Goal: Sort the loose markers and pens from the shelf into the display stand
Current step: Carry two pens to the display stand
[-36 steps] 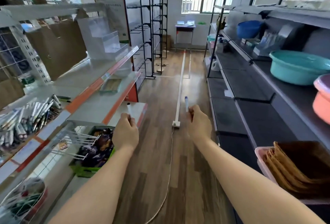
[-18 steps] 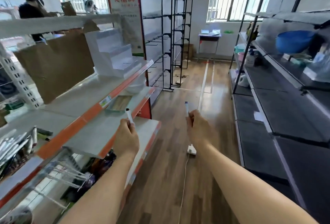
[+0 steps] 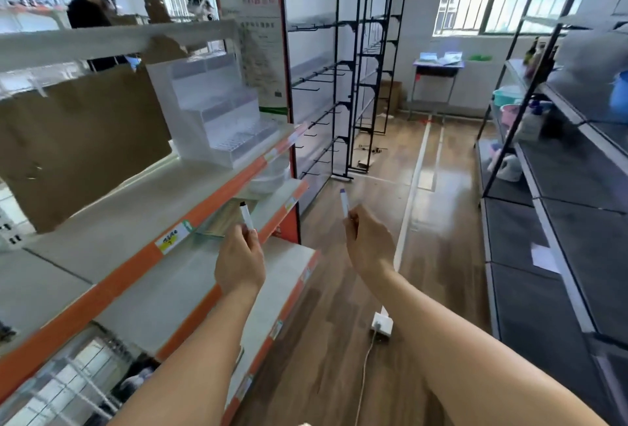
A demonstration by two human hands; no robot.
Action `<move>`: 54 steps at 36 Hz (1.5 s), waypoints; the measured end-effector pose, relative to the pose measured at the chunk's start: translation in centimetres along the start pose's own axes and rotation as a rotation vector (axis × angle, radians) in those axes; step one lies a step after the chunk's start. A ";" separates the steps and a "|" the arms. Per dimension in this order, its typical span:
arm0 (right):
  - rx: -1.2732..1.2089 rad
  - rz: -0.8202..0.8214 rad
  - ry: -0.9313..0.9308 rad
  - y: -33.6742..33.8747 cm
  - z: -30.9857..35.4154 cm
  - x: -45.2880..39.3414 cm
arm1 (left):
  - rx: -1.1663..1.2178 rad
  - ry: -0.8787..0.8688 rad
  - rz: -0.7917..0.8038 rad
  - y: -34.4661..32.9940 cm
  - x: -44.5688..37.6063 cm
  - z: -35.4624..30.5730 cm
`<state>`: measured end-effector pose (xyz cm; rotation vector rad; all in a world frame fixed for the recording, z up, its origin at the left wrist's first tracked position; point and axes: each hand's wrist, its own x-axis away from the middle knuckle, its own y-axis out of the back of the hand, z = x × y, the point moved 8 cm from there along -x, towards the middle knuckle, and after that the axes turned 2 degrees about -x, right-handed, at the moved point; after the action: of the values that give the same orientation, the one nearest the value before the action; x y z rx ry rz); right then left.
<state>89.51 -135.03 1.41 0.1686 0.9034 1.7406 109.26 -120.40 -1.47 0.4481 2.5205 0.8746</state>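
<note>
The left hand (image 3: 239,261) has its grip curled round a black-capped marker (image 3: 247,218), cap up; the right hand (image 3: 368,245) pinches a blue-capped marker (image 3: 344,203) the same way. Both are held upright in the aisle, near the orange shelf edge. The clear tiered display stand (image 3: 221,113) sits farther left on the upper shelf (image 3: 136,208), well apart from both hands. To do this well, I'd bring each marker over a free hole, keep it vertical, and lower one hand at a time.
</note>
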 end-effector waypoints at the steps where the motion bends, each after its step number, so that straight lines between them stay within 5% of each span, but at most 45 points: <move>1: 0.009 0.000 0.006 -0.6 -0.2 -1.3 | 0.000 0.009 0.000 -0.7 -1.1 -0.1; 26: 0.034 0.070 0.133 -18.4 4.2 -30.5 | -0.048 0.141 -0.143 -9.4 -29.9 2.1; 54: -0.276 0.416 0.714 -36.2 22.3 -50.7 | -0.130 0.230 -0.809 -5.2 -47.6 0.2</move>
<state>147.91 -164.89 9.81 -0.5138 1.1694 2.3515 149.21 -144.66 8.90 -0.7116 2.4655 0.7645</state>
